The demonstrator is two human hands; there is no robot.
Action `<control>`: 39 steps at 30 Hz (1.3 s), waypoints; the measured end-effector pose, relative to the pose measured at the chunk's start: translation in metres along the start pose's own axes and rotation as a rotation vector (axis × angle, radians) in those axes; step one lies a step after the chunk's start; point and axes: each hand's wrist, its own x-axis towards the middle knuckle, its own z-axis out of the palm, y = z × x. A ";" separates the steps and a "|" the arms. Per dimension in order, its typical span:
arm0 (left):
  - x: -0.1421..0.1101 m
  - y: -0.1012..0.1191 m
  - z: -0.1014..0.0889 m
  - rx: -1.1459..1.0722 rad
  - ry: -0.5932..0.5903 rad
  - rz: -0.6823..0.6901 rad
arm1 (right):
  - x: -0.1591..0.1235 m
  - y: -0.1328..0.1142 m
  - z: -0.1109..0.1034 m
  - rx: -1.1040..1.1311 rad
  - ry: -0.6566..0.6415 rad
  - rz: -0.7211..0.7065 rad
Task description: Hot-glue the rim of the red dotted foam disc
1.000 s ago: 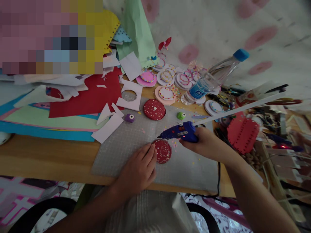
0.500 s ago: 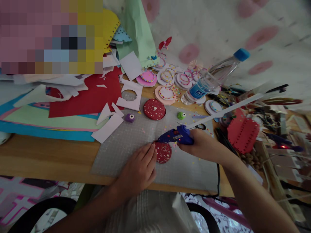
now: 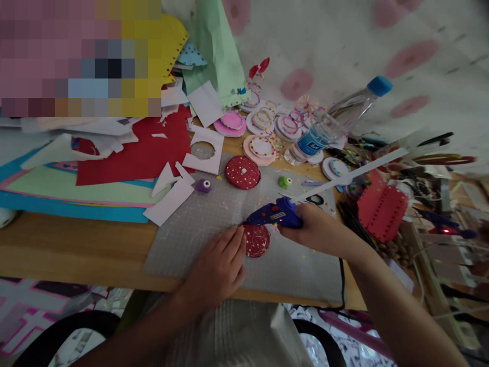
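Observation:
My right hand (image 3: 311,228) is wrapped round a blue hot glue gun (image 3: 277,213), and a long white glue stick (image 3: 355,172) sticks out of its back. A small red light glows on its side. The nozzle is at the upper left edge of a red speckled disc (image 3: 259,241), which lies on a grey mat (image 3: 294,278). Closed fingers of my left hand (image 3: 225,257) press and hold that disc at its left edge, hiding part of it. Farther back lies a second red disc (image 3: 243,172) with white specks and a pale bead at its centre.
A purple craft punch (image 3: 204,186) and a green one (image 3: 284,182) stand on the mat. Behind are a water bottle (image 3: 311,142) and several beaded rings on card discs. Paper sheets (image 3: 133,153) pile up at left; a red perforated piece (image 3: 382,209) and tools crowd the right.
The glue gun and my right hand have shifted very slightly left, with the nozzle moving along the disc's edge. My left hand and the disc stay in place.

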 end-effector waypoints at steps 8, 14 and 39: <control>-0.001 0.000 -0.001 -0.020 -0.014 0.000 | 0.000 0.001 0.000 -0.016 -0.015 0.046; 0.000 0.000 -0.002 -0.017 -0.008 -0.006 | 0.000 0.002 0.001 0.002 -0.006 0.031; -0.001 0.000 -0.002 -0.009 -0.007 -0.012 | 0.000 -0.003 0.000 -0.026 -0.024 0.089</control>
